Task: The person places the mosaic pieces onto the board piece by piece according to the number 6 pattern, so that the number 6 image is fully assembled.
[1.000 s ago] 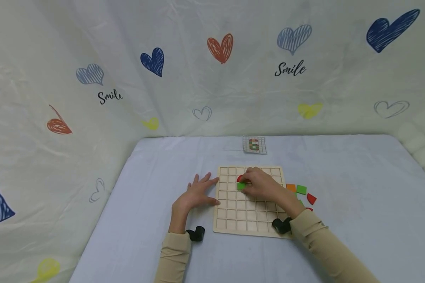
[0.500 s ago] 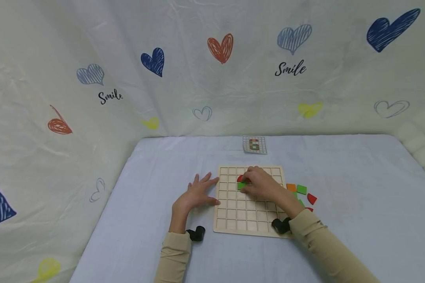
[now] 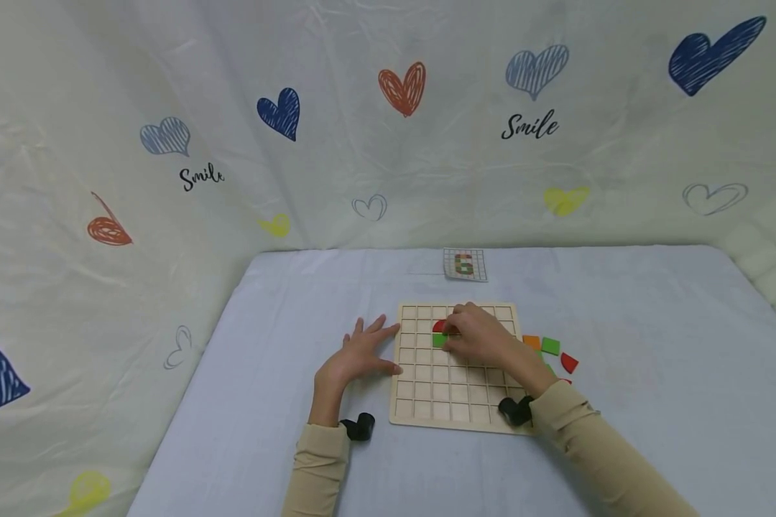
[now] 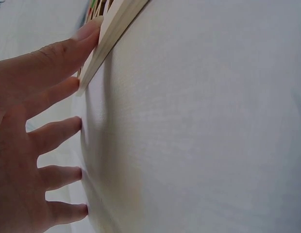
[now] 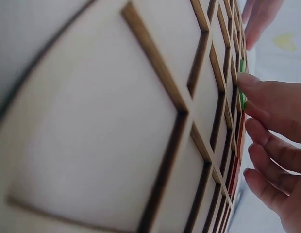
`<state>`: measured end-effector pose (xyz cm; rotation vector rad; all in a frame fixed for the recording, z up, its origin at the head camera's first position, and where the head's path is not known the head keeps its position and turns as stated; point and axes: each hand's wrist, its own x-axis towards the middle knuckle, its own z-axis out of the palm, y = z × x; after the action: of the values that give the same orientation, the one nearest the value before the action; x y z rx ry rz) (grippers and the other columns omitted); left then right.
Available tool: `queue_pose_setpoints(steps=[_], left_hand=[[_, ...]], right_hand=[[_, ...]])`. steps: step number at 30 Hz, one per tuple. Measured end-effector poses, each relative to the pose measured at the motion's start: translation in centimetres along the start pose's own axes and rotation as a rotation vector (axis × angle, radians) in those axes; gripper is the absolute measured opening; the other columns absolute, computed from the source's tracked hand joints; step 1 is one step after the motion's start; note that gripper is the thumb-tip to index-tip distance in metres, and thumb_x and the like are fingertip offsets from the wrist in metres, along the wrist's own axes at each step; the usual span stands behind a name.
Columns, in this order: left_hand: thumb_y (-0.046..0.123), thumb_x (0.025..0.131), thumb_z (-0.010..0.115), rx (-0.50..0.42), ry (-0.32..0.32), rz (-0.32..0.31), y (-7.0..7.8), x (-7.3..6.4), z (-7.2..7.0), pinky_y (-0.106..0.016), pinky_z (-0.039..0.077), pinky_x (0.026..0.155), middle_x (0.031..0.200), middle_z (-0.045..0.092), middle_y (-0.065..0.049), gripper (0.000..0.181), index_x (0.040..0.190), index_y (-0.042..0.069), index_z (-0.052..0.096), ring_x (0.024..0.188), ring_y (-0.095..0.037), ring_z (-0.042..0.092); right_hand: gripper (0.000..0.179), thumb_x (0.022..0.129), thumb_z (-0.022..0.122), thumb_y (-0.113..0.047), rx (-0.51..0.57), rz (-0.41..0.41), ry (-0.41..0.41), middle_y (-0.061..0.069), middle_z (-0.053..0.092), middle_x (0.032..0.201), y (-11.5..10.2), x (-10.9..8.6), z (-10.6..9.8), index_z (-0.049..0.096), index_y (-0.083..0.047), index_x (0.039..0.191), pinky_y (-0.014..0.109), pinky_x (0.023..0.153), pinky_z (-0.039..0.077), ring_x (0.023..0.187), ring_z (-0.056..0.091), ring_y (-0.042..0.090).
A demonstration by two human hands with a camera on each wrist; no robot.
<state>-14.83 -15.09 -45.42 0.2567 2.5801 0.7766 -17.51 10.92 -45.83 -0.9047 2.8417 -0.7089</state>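
Green tile [image 3: 439, 340]: on the wooden board [image 3: 449, 413], just beyond it a red piece [image 3: 439, 327]; our right hand [image 3: 477, 337] seems to pinch it.
Left hand [image 3: 356, 357]: fingers spread, touching the board's left edge.
Tile handling: probably light, stiff, smooth; we'd hold opposite edges.

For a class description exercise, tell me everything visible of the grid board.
The grid board is pale, wood-like and roughly square, with raised, brown-sided ridges forming cells. It lies flat on white cloth. A red piece and a green piece show in its far half; the right hand pinches the green one and hides some cells. The left hand's thumb touches its left edge.
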Motion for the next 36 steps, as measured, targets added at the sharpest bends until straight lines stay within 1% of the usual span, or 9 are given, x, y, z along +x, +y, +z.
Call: queue_pose_setpoints(steps=[6,11,17,21,24,30,36], left_hand=[[0.031,0.085,0.085,0.005,-0.001,-0.004,0.1,-0.1,0.1,-0.069,0.006,0.124,0.172,0.021,-0.005,0.084,0.158,0.025,0.044,0.159,-0.044,-0.002],[0.031,0.085,0.085,0.008,0.001,-0.007,0.0,-0.2,0.1,-0.07,0.007,0.123,0.172,0.021,-0.006,0.084,0.158,0.025,0.044,0.159,-0.045,-0.002],[0.031,0.085,0.085,0.006,-0.004,-0.005,-0.2,-0.3,0.3,-0.071,0.007,0.123,0.172,0.021,-0.006,0.084,0.158,0.025,0.044,0.159,-0.046,-0.002],[0.032,0.085,0.085,0.002,-0.005,-0.005,-0.2,-0.3,0.4,-0.07,0.008,0.123,0.172,0.021,-0.005,0.084,0.158,0.025,0.044,0.159,-0.045,-0.002],[0.032,0.085,0.085,0.002,-0.007,-0.008,-0.2,-0.3,0.4,-0.07,0.007,0.123,0.172,0.021,-0.005,0.084,0.158,0.025,0.043,0.159,-0.045,-0.002],[0.032,0.086,0.084,0.008,-0.008,-0.004,-0.3,-0.3,0.3,-0.071,0.007,0.123,0.172,0.021,-0.006,0.084,0.159,0.024,0.043,0.159,-0.046,-0.002],[0.033,0.086,0.084,0.008,-0.003,-0.004,-0.2,-0.4,0.2,-0.071,0.007,0.123,0.172,0.02,-0.006,0.084,0.159,0.024,0.043,0.158,-0.046,-0.002]], right_hand=[[0.012,0.086,0.082,-0.013,-0.005,-0.001,0.004,0.004,0.068,0.091,0.1,-0.6,-0.4,0.078,-0.006,0.096,0.035,0.074,0.051,0.085,0.057,0.02],[0.009,0.089,0.079,-0.01,-0.012,0.008,0.005,0.002,0.068,0.093,0.4,-1.3,-1.0,0.077,-0.007,0.097,0.037,0.075,0.052,0.087,0.059,0.021],[0.013,0.089,0.075,-0.006,-0.008,0.03,-0.018,0.004,0.069,0.098,1.2,-2.6,-1.9,0.076,-0.005,0.102,0.042,0.081,0.056,0.093,0.062,0.025],[0.016,0.088,0.075,-0.005,-0.02,0.036,-0.017,0.005,0.07,0.099,1.9,-3.5,-2.2,0.076,-0.004,0.104,0.043,0.082,0.057,0.092,0.064,0.023],[0.017,0.088,0.075,-0.005,-0.021,0.071,-0.014,0.005,0.07,0.1,2.5,-4.3,-2.4,0.077,-0.004,0.105,0.042,0.084,0.057,0.092,0.063,0.022],[0.018,0.087,0.073,-0.004,-0.015,0.113,-0.016,0.005,0.07,0.097,3.2,-5.8,-3.3,0.077,-0.003,0.105,0.041,0.081,0.057,0.09,0.061,0.021],[0.021,0.087,0.078,-0.007,-0.018,0.146,-0.01,0.005,0.069,0.098,4.1,-7.3,-4.0,0.077,-0.002,0.107,0.041,0.081,0.056,0.09,0.058,0.021]])
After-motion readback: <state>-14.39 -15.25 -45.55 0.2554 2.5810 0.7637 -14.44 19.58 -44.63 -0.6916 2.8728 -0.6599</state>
